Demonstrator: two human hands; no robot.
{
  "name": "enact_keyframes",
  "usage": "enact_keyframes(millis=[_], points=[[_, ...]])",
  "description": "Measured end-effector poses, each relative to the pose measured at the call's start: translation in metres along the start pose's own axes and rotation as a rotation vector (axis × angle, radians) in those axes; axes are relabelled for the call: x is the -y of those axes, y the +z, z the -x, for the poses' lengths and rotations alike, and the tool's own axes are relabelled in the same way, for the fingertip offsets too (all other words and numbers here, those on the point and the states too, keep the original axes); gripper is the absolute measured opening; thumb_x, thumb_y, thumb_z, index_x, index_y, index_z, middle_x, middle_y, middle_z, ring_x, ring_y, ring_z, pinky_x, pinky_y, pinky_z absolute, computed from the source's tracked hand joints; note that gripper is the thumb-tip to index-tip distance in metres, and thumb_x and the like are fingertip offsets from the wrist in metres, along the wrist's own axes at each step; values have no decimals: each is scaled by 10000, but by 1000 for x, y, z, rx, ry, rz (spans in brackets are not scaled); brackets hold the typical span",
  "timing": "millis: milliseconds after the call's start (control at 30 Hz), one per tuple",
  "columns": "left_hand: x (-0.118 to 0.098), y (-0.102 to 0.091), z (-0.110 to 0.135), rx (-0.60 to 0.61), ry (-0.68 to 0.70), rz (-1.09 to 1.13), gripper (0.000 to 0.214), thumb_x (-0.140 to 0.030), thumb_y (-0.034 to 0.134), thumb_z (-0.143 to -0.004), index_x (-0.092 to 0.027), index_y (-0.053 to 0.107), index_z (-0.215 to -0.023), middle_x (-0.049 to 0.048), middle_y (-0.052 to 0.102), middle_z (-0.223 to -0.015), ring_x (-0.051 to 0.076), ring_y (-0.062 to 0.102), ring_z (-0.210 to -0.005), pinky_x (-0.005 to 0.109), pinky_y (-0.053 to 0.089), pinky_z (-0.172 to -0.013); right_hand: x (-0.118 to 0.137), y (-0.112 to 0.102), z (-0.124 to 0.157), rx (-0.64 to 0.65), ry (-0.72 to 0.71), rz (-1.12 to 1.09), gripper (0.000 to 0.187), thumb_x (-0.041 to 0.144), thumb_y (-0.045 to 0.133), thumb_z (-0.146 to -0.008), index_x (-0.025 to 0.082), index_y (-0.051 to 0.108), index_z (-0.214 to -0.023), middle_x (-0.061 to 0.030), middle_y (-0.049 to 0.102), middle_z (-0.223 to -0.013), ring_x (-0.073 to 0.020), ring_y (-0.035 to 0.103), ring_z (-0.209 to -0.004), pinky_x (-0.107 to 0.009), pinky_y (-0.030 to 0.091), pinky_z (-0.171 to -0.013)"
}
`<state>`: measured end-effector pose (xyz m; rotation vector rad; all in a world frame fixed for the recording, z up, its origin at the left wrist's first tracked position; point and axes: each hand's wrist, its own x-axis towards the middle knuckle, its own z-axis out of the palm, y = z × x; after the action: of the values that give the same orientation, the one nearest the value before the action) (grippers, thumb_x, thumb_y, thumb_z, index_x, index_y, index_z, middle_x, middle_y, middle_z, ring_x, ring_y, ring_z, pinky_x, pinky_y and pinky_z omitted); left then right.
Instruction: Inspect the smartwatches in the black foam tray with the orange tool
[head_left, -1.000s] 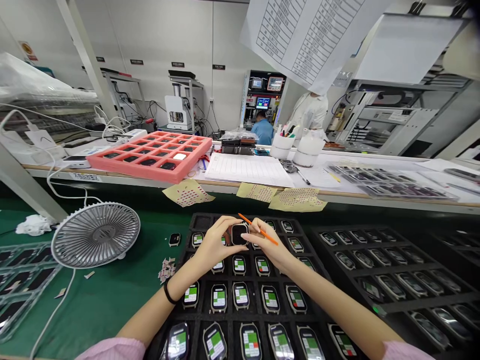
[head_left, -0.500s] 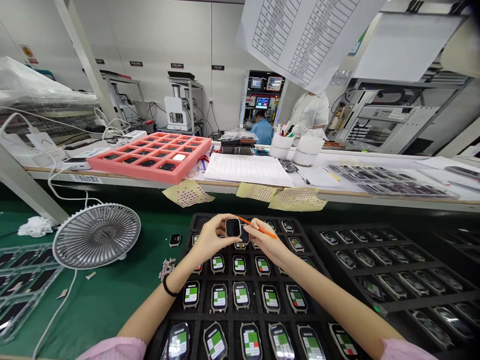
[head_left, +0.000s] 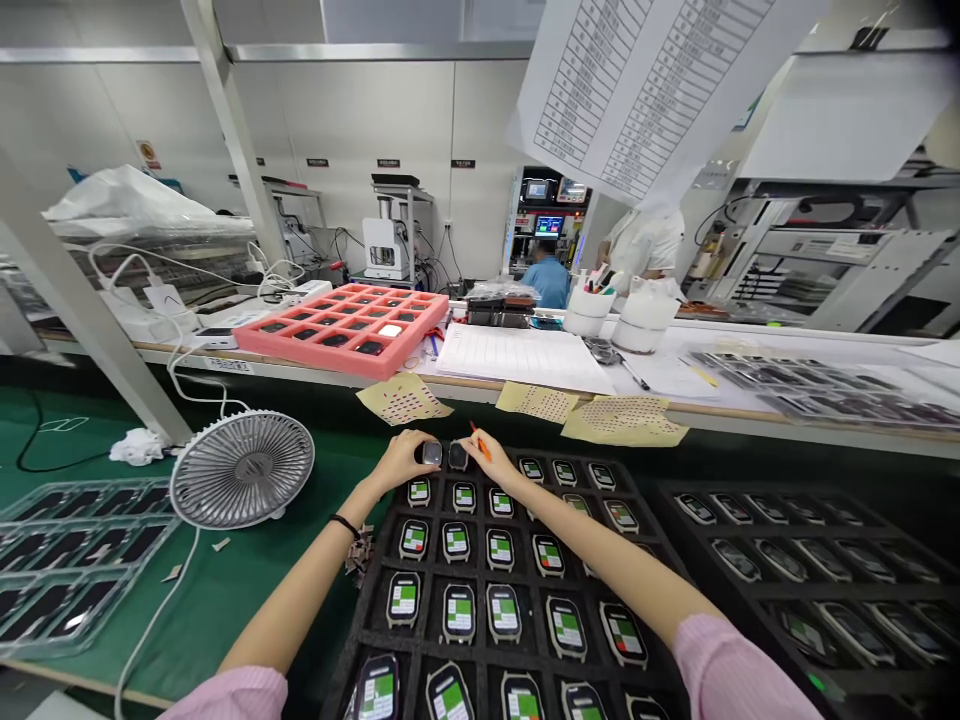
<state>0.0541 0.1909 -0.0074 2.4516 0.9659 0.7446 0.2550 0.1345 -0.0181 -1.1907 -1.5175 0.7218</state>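
Observation:
At the far left corner of a black foam tray (head_left: 365, 610), my left hand (head_left: 401, 462) pinches a smartwatch (head_left: 432, 454) by its side. Close beside it, my right hand (head_left: 491, 462) has its fingertips on a second, dark-screened watch (head_left: 457, 457). That hand also keeps a thin orange stick (head_left: 481, 444) between its fingers; its exact kind is unclear. Whether the two watches rest in the tray or are raised is hard to tell. Below my hands, several watches (head_left: 500, 548) with green and white screens lie in the tray's compartments.
A grey fan (head_left: 241, 468) stands left of the tray, near a clear tray (head_left: 90, 550) of dark screens. Another black tray (head_left: 795, 585) of watches lies at right. A pink foam tray (head_left: 315, 355) sits on the shelf. Two people are in the background.
My view has turned left and tilted up somewhat. Both hands have moved to the tray's far left corner, and the two watches, overlapping before, are now side by side.

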Motion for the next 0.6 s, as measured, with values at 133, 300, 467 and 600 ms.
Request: enact_keyframes(millis=[133,300,467,600], points=[[1,-3,7,22,26,-100,368,-442,618,-802,-213,616,-1090,81,590,-1215,267,492,-1153,420,368,-976,6,-18,22,25,-35,163,313,448,501,-824,248,305,-686,-59,609,-900,-211,564,-917,-337,414,-806],[-21,3,-11,98,106,-174,252,-366,482,-909,-212,637,-1034,54,634,-1100,214,552,-1041,338,396,-917,12,-69,50,9,38,415,234,380,474,-856,244,384,-687,-4,554,-692,-185,526,-666,-318,412,-695],[-54,33,-38,195,184,-272,225,-326,488,-906,-206,659,-988,60,646,-1061,222,567,-1020,322,396,-866,1,-101,59,-71,158,628,82,222,458,-833,226,451,-751,-32,555,-734,-207,546,-716,-322,402,-705],[-69,51,-45,198,151,-400,288,-247,419,-924,-116,676,-917,162,653,-1001,288,590,-950,401,376,-830,-6,-101,58,-63,209,711,61,151,464,-823,191,509,-824,-70,590,-769,-218,571,-760,-314,401,-722]])
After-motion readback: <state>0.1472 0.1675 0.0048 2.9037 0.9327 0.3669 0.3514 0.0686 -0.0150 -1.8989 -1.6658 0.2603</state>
